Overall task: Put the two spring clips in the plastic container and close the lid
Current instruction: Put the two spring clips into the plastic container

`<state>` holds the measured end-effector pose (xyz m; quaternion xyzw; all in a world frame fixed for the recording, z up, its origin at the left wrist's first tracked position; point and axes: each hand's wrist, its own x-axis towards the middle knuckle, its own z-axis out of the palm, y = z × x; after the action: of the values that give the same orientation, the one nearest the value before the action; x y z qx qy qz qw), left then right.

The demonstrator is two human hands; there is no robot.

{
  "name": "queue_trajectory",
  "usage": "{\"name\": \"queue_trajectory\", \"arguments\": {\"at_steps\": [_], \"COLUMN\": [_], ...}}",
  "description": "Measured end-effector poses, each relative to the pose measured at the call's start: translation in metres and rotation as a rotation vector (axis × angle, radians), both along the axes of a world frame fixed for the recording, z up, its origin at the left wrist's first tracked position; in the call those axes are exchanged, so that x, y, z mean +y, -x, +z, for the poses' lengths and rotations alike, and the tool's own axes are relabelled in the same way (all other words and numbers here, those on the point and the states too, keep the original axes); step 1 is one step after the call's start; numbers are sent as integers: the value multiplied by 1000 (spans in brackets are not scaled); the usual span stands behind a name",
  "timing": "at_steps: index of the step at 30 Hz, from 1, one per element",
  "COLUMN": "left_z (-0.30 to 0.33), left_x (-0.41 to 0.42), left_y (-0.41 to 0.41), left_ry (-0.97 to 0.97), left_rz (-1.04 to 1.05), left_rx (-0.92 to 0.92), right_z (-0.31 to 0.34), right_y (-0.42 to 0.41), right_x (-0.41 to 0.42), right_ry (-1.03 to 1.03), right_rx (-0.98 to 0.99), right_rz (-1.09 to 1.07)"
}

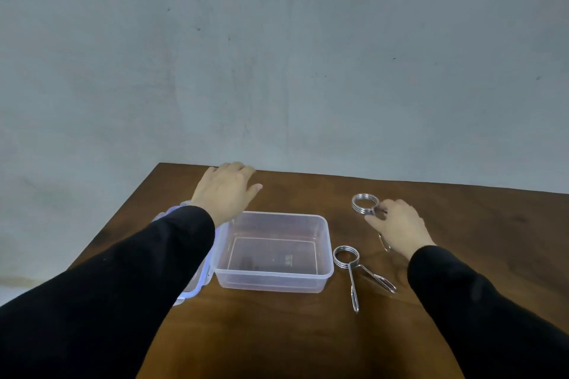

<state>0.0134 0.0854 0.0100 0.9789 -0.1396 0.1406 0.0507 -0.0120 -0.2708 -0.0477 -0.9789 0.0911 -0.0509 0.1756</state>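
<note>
You are on the first clip: your right hand pinches the far silver wire spring clip at right of centre, coil pointing up-frame, handles toward you; lift it left into the empty clear plastic container mid-tabletop. Left hand hovers spread, empty

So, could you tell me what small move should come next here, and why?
Probably lift the far spring clip and carry it over the open plastic container: the right hand is already on its handles, the container looks empty, and the near spring clip lies untouched.
</note>
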Motion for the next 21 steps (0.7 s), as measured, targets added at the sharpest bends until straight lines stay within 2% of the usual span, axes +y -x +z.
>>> {"name": "queue_trajectory", "arguments": {"at_steps": [4,9,13,21], "left_z": [-12,-53,-92,-149], "left_x": [47,92,110,117], "left_y": [-9,-12,-3,11], "left_ry": [45,52,44,118], "left_rz": [65,93,89,122], "left_rx": [38,92,137,350], "right_z": [38,43,15,-29], "right_y": [-12,-17,-16,-12], "right_x": [64,147,189,218], "right_ry": [-108,11,124,99], "right_rx": [-86,26,175,298], "right_rz": [290,576,657,632]}}
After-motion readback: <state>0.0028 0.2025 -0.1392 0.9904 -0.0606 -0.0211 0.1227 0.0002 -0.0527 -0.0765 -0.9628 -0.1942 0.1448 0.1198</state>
